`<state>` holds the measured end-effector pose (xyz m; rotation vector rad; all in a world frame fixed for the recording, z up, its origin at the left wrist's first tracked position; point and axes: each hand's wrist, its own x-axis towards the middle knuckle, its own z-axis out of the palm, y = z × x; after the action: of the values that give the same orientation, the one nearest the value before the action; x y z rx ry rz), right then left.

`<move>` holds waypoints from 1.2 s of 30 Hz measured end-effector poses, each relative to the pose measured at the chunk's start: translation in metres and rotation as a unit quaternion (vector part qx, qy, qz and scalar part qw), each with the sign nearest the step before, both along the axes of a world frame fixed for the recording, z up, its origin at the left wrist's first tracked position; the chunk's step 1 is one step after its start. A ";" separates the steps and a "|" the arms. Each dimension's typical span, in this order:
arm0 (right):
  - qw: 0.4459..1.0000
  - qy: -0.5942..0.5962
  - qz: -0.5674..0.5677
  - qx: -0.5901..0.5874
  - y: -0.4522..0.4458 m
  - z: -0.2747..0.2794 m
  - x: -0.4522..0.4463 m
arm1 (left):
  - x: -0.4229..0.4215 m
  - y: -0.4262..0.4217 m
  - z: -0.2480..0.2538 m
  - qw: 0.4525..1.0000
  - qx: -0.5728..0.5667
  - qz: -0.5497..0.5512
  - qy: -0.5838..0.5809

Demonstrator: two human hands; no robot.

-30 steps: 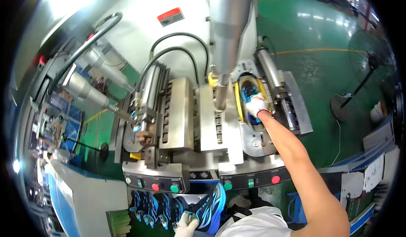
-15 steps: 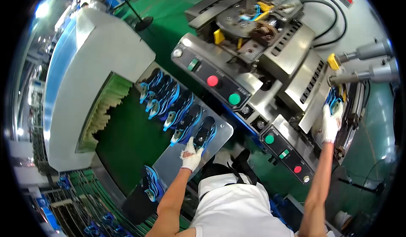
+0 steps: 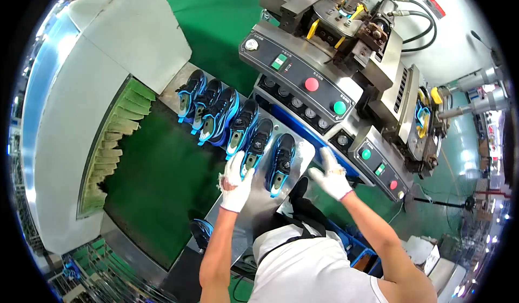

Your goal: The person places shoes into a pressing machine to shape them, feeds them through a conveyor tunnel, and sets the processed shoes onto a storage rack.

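Observation:
My left hand (image 3: 236,187), in a white glove, has its thumb and fingers around the near end of a black shoe with blue trim (image 3: 259,140) on the metal shelf (image 3: 259,208). To the right of it lies another black and blue shoe (image 3: 283,160), apart from both hands. My right hand (image 3: 331,176), also gloved, is empty with fingers spread, between the shelf and the machine's lower control panel (image 3: 378,162). Several similar shoes (image 3: 220,114) stand in a slanting row farther up the shelf.
A steel machine with an upper button panel (image 3: 303,76) stands at the right; a blue-strapped piece (image 3: 421,114) sits in its right station. At the left is a grey housing (image 3: 108,49) with a green fringed curtain (image 3: 116,141). One more shoe (image 3: 201,232) is below my left forearm.
My right hand has come away from the machine's right station, back toward the shelf. My left hand has shifted from the end shoe to the one beside it. The view has turned.

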<state>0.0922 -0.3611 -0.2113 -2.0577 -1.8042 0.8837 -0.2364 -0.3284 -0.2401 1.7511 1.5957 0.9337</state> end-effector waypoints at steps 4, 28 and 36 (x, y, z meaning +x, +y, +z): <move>0.973 0.027 0.196 0.121 0.015 -0.023 -0.071 | -0.010 0.053 -0.011 0.977 0.049 -0.204 0.048; 0.970 0.050 0.211 -0.108 0.068 -0.034 -0.056 | 0.004 0.160 -0.012 0.886 -0.164 -0.417 0.123; 0.988 -0.114 -0.099 0.044 -0.009 -0.096 -0.119 | 0.005 0.066 -0.052 0.978 -0.126 -0.159 0.039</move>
<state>-0.0268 -0.3697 -0.3076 -2.3091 -1.6714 0.5231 -0.2311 -0.2629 -0.2925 1.8083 1.3574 0.4920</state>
